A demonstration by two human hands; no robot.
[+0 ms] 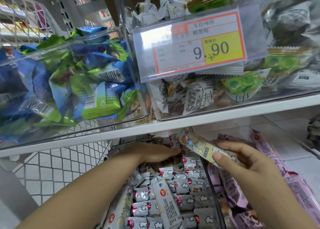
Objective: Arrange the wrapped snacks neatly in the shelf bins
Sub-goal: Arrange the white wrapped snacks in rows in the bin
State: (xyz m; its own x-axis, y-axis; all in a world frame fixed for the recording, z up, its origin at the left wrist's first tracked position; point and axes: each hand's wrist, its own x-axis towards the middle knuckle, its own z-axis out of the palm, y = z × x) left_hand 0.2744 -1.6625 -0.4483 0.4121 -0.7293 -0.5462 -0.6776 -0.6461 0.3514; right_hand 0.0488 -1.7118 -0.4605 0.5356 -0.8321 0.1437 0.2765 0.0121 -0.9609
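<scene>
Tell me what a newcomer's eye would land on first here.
The orange-and-yellow paper price tag reading 9.90 dominates the upper right. Below the white shelf board, the right hand pinches a long cream wrapped snack bar, while the left hand lies flat on small silver wrapped snacks. Blue and green foil packets crowd the upper left.

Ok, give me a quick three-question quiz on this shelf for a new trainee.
1. True or false: the right hand holds a long snack bar.
2. Which price shows on the price tag? A 6.50, B 9.90, C 12.00.
3. Fill in: the packets in the top left bin are blue and ____.
Key: 1 true; 2 B; 3 green.
</scene>
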